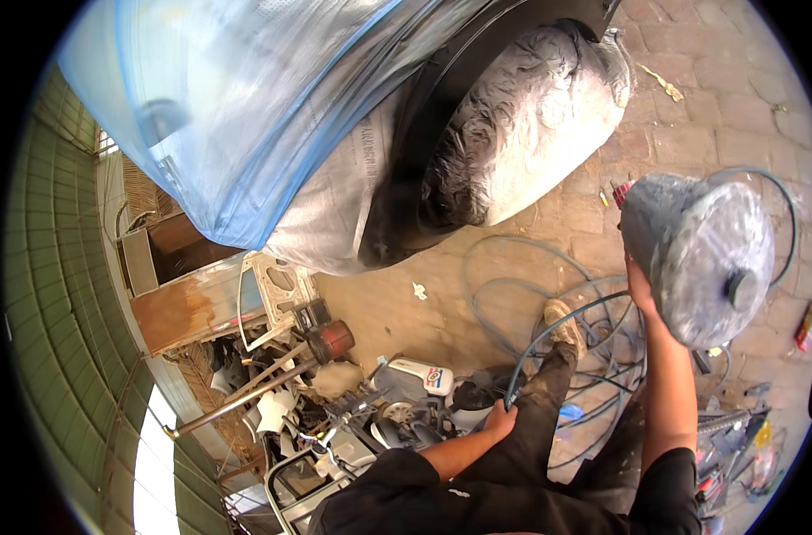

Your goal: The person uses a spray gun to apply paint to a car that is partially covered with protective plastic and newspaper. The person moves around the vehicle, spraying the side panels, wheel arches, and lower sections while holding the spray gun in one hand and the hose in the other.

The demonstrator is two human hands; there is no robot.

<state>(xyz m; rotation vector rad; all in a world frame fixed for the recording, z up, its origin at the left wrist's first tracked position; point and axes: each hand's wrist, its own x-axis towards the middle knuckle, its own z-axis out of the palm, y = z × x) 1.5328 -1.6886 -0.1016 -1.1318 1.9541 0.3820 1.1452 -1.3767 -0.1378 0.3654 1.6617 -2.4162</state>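
Note:
My right hand (639,287) is raised on the right and closed under a spray gun (698,259); its big, grey, paint-smeared cup hides the grip and most of my fingers. The round lid with a small knob faces up toward me. My left hand (500,419) is down by my thigh, its fingers wrapped round a dark blue-green air hose (549,332). Loops of the hose lie on the ground about my foot. Ahead, beyond both hands, is a car body (246,116) draped in bluish clear film, with a black wheel arch (415,152) over a wheel covered in silvery sheeting (535,116).
To the left lie piled car parts with a white bottle (434,379), a car door (299,486) and a long-handled tool with a red head (330,341). Tools and scraps (736,446) lie at lower right on the brick paving (682,147). A green ribbed wall (63,294) stands far left.

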